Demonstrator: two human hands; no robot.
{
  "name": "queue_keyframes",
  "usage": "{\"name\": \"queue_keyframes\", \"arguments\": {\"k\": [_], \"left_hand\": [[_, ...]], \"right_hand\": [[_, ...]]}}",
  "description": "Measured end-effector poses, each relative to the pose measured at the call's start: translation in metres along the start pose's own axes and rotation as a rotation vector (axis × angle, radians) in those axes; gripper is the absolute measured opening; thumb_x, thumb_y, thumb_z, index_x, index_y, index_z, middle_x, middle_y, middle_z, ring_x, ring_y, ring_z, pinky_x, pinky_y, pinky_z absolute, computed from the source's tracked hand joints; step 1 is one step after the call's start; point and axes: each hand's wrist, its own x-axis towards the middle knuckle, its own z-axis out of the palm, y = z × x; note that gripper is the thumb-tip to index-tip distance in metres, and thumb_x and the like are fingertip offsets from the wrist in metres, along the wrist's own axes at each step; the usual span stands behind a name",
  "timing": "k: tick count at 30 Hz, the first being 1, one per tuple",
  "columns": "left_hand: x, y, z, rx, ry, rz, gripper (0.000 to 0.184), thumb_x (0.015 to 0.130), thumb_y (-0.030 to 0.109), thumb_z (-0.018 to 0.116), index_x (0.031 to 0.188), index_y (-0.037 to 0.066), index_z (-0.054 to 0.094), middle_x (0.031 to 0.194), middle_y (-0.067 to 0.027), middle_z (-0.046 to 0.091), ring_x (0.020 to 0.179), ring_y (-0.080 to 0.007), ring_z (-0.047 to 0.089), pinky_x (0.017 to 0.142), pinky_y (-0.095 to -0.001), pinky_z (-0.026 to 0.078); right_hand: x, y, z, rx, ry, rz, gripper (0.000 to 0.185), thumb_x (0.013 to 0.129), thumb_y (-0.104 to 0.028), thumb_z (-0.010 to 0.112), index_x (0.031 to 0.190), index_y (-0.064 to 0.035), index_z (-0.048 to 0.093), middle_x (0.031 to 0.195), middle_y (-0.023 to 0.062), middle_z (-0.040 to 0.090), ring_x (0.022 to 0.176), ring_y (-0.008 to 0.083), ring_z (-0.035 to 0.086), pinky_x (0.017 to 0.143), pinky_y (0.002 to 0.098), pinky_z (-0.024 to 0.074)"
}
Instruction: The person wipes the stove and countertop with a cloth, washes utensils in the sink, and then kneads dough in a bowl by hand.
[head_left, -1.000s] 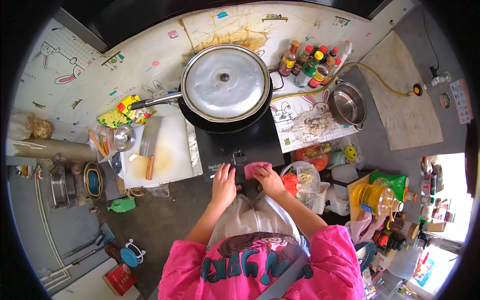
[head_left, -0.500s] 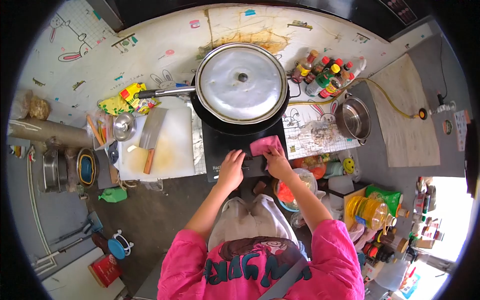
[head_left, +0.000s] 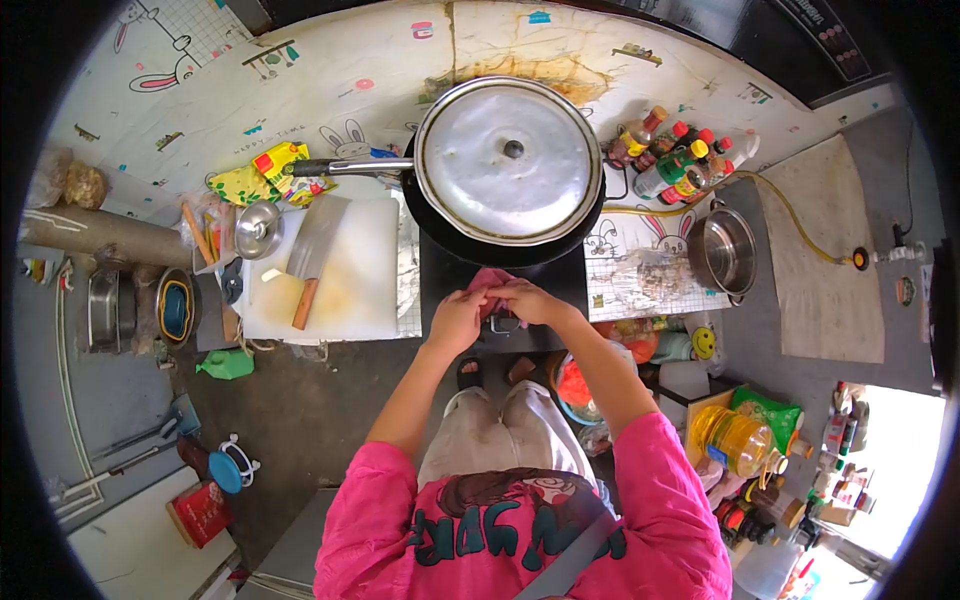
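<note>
Both hands meet over the front part of the black induction cooker [head_left: 450, 295]. A pink cloth [head_left: 490, 279] is bunched between them. My left hand [head_left: 459, 318] has its fingers closed on the cloth's left side. From the right, my right hand [head_left: 527, 301] grips the same cloth, its fingertips close to the left ones. Just beyond the hands, a black wok [head_left: 440, 222] rests on the cooker, covered by a round metal lid [head_left: 508, 185] with a dark knob. The wok's handle [head_left: 345, 168] points left.
Left of the cooker, a cleaver [head_left: 318, 240] lies on a white cutting board [head_left: 360, 270], near a metal bowl [head_left: 259, 230]. Sauce bottles [head_left: 668, 172] and a steel pot [head_left: 722, 251] are at the right. An oil jug [head_left: 735, 440] stands lower right.
The pink cloth has moved left and away from me, nearer the wok, and is now bunched. My left hand has come over to it and both hands have closed together. The view has shifted.
</note>
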Motion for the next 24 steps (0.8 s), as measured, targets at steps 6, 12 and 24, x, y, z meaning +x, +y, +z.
{"name": "queue_keyframes", "arguments": {"k": [6, 12, 24], "left_hand": [[-0.016, 0.006, -0.001, -0.005, -0.073, -0.219, 0.041, 0.075, 0.0, 0.061, 0.115, 0.001, 0.055, 0.097, -0.0107, 0.064, 0.093, -0.0321, 0.058, 0.081, -0.0379, 0.049], [0.007, 0.022, -0.009, 0.111, -0.008, 0.012, 0.036, 0.075, 0.011, 0.064, 0.11, 0.007, 0.059, 0.123, -0.0102, 0.052, 0.097, -0.0295, 0.057, 0.08, -0.0388, 0.049], [-0.054, 0.003, 0.009, 0.497, 0.085, 0.018, 0.045, 0.077, 0.024, 0.057, 0.116, 0.001, 0.053, 0.095, -0.0081, 0.053, 0.088, -0.0263, 0.052, 0.082, -0.0406, 0.041]], "right_hand": [[0.034, 0.041, 0.019, -0.33, -0.01, -0.295, 0.039, 0.077, 0.002, 0.044, 0.11, -0.0088, 0.063, 0.105, 0.0158, 0.063, 0.096, 0.0331, 0.06, 0.082, 0.0403, 0.049], [-0.003, 0.035, 0.014, -0.24, 0.317, -0.338, 0.028, 0.084, -0.015, 0.051, 0.107, -0.0126, 0.065, 0.111, 0.0113, 0.063, 0.104, 0.0297, 0.058, 0.091, 0.0411, 0.0436], [0.008, -0.06, 0.08, -1.199, -0.231, 0.073, 0.051, 0.084, -0.026, 0.05, 0.123, 0.007, 0.049, 0.114, 0.0175, 0.061, 0.115, 0.0339, 0.053, 0.108, 0.059, 0.0134]]}}
